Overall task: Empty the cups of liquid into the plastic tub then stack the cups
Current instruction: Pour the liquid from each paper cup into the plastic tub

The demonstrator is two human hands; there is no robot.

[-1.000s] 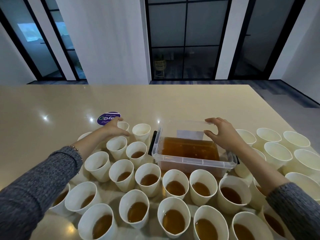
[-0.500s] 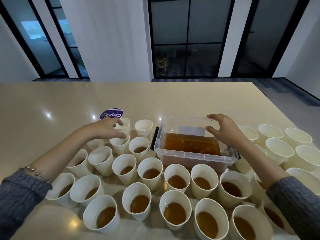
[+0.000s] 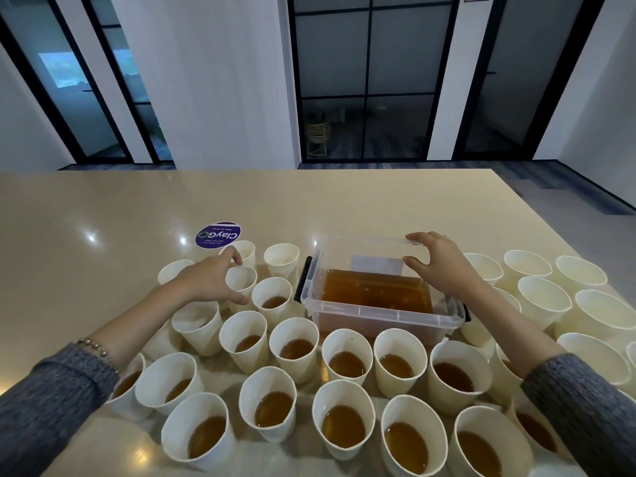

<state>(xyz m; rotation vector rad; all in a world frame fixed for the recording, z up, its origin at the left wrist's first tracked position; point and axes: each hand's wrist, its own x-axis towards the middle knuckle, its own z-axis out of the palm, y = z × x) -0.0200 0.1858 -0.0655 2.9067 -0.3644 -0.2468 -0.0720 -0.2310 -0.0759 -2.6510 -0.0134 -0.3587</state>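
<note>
A clear plastic tub [image 3: 378,314] half full of brown liquid stands in the middle of the table. My right hand [image 3: 442,265] holds its far right rim, thumb inside and fingers over the edge. My left hand [image 3: 206,282] curls round a white paper cup [image 3: 242,278] left of the tub; that cup looks empty. Several white cups with brown liquid [image 3: 347,359] fill the rows in front of the tub and to its left. Several empty white cups [image 3: 543,297] stand to the right of it.
Two empty cups [image 3: 282,258] stand behind my left hand, near a round purple sticker [image 3: 218,234] on the beige table [image 3: 103,215]. The tub has black side latches [image 3: 303,280]. The table's right edge runs close past the empty cups.
My left hand drew back from the rearmost cup and now curls round a cup one row nearer. My right hand stayed on the tub's rim.
</note>
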